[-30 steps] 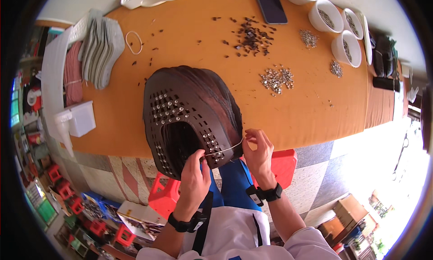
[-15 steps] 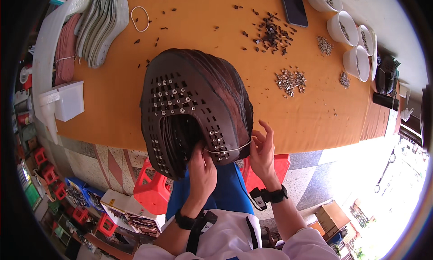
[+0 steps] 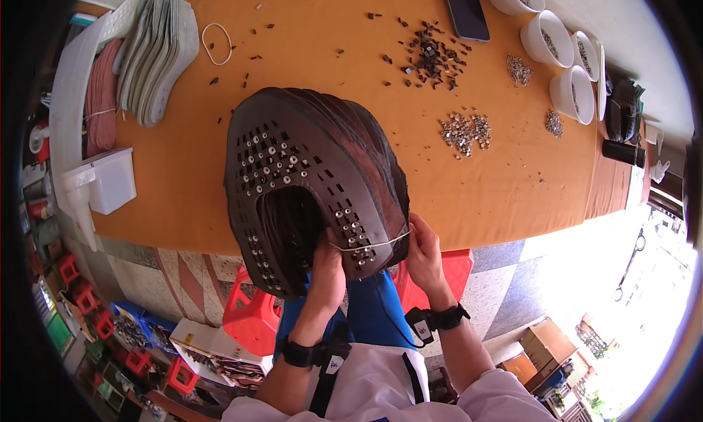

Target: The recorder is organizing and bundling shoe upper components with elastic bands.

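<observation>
A thick stack of dark brown leather shoe uppers (image 3: 293,110), horseshoe-shaped, leans over the table's near edge. The front piece has rows of slits and round silver studs. A thin white elastic band (image 3: 373,244) runs across its right leg. My left hand (image 3: 327,275) reaches into the gap between the legs, its fingers closed at the inner side of the right leg; the fingertips are partly hidden. At the outer side of that leg, my right hand (image 3: 427,257) is closed on the band's other end.
Piles of dark bits (image 3: 436,59) and silver studs (image 3: 466,134) lie on the orange cloth (image 3: 176,180). White tubs (image 3: 571,96) and a phone (image 3: 465,10) are at the far right. Bundled grey pieces (image 3: 157,56), a loose band (image 3: 217,44) and a white bin (image 3: 115,182) are left.
My right hand's raised fingers have closed in against the stack's side. The stack tilts slightly and sits a little lower in view. The left hand stays at the inner side.
</observation>
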`<act>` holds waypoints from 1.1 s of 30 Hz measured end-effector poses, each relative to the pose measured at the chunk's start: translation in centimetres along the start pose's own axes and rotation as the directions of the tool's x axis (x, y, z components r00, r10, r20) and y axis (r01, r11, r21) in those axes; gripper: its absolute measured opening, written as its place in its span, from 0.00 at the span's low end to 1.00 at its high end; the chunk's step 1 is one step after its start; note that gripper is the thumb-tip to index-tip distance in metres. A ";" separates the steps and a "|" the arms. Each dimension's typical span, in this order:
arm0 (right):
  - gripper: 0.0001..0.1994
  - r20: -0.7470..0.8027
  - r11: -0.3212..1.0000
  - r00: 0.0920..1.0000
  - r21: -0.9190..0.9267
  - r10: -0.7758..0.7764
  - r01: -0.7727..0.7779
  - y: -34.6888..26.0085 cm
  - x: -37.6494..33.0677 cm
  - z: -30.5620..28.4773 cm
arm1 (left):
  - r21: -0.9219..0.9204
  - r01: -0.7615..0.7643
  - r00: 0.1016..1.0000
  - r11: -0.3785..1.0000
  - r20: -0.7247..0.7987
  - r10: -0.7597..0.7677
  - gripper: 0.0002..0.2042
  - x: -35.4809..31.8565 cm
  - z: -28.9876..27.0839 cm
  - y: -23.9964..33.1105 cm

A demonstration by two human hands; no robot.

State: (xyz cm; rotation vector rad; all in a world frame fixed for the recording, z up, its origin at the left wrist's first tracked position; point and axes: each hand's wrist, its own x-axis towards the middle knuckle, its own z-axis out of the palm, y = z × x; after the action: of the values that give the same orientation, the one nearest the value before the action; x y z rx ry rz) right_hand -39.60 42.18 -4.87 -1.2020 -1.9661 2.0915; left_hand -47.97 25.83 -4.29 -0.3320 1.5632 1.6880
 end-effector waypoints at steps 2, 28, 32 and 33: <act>0.13 0.016 1.000 1.000 0.003 0.017 -0.017 0.7 0.1 -0.7 | 0.004 -0.002 1.000 1.000 0.011 0.001 0.26 0.0 0.7 0.9; 0.15 -0.123 0.820 0.947 -0.540 -0.298 0.188 0.1 -6.0 0.3 | 0.695 -0.212 0.920 0.687 -0.095 0.381 0.16 -5.8 0.4 -3.7; 0.12 -0.070 0.766 0.915 -0.574 -0.397 0.289 0.7 -6.9 0.4 | 0.661 -0.176 0.933 0.729 -0.123 0.338 0.14 -6.2 0.4 -3.3; 0.12 -0.074 0.770 0.915 -0.570 -0.397 0.288 0.8 -7.0 0.5 | 0.661 -0.154 0.941 0.734 -0.130 0.314 0.15 -6.3 0.2 -3.3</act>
State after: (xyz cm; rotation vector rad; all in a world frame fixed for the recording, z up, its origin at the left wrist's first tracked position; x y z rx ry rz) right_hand -34.55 38.07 -2.09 -0.9357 -2.5393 1.2180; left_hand -41.54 23.43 -2.39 0.0400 2.3380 1.1937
